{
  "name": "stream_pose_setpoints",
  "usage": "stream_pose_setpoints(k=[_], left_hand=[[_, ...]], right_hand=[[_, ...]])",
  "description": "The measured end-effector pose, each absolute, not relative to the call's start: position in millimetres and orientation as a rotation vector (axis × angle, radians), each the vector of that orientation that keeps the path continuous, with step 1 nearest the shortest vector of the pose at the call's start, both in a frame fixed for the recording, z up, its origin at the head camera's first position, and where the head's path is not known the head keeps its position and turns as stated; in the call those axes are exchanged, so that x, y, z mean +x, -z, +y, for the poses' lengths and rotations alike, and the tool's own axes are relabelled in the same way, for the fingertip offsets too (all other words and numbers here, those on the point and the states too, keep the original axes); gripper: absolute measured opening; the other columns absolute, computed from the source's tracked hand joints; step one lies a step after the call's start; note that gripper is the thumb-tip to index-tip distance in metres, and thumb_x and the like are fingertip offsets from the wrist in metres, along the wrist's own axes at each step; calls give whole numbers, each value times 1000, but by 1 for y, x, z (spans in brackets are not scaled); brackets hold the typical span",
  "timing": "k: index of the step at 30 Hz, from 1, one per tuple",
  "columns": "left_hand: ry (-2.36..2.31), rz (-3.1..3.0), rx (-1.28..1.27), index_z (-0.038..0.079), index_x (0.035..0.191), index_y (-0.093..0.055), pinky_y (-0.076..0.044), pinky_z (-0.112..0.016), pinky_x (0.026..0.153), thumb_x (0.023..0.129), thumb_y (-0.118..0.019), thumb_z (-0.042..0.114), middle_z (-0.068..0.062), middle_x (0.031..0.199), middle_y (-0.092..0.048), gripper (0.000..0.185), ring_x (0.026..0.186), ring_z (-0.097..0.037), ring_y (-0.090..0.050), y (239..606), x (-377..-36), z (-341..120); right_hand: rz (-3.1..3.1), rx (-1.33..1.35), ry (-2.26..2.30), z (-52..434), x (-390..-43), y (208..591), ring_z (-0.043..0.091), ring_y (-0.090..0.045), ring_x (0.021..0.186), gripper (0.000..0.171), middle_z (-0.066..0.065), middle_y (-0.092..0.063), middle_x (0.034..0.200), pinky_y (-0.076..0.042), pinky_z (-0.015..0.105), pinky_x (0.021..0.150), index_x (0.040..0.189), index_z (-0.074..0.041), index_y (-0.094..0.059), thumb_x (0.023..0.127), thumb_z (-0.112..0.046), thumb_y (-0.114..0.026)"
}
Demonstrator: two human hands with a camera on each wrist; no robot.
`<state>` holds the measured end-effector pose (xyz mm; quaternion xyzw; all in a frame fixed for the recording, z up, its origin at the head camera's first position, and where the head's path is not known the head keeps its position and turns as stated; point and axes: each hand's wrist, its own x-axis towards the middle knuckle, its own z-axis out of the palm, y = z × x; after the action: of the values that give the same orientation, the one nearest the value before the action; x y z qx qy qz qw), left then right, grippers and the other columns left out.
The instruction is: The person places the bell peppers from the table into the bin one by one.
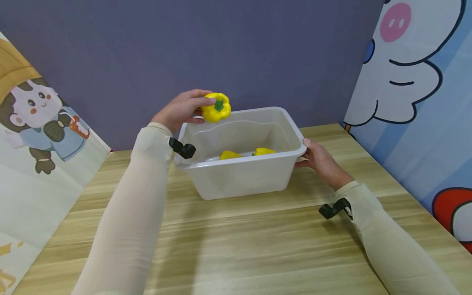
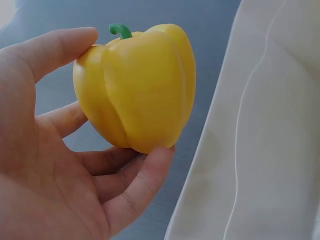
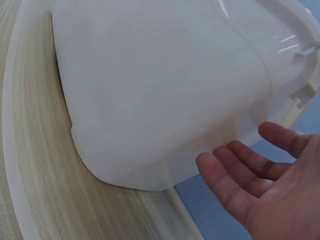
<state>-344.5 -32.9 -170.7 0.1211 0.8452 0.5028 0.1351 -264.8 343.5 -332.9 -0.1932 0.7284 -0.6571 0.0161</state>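
head view: yellow pepper (image 1: 216, 107) held above the back left rim of the translucent bin (image 1: 243, 174), pinched in left hand (image 1: 181, 110) fingertips. right hand (image 1: 321, 160) fingers straight against bin's right side. two yellow pieces (image 1: 246, 153) inside.

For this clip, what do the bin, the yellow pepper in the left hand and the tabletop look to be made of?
Bin: translucent whitish plastic, smooth with a slight sheen; yellow shapes inside show dimly through its wall.
Yellow pepper in the left hand: probably a plastic replica; even colour, matte-smooth skin, neat green stem. Real produce cannot be ruled out.
Tabletop: pale wood grain, likely laminate, with a soft gloss.
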Motion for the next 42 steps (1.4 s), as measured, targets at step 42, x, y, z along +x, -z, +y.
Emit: stream_pose_setpoints(k=[42], left_hand=[[-1392, 2444, 425, 23, 149, -46, -49, -39, 100, 95, -68, 41, -2, 140, -50, 60, 116, -24, -59, 200, -363, 10]], right_hand=[[2325, -540, 1993, 343, -264, 329, 21, -58, 114, 72, 28, -50, 136, -54, 47, 88, 147, 4, -42, 106, -55, -32]])
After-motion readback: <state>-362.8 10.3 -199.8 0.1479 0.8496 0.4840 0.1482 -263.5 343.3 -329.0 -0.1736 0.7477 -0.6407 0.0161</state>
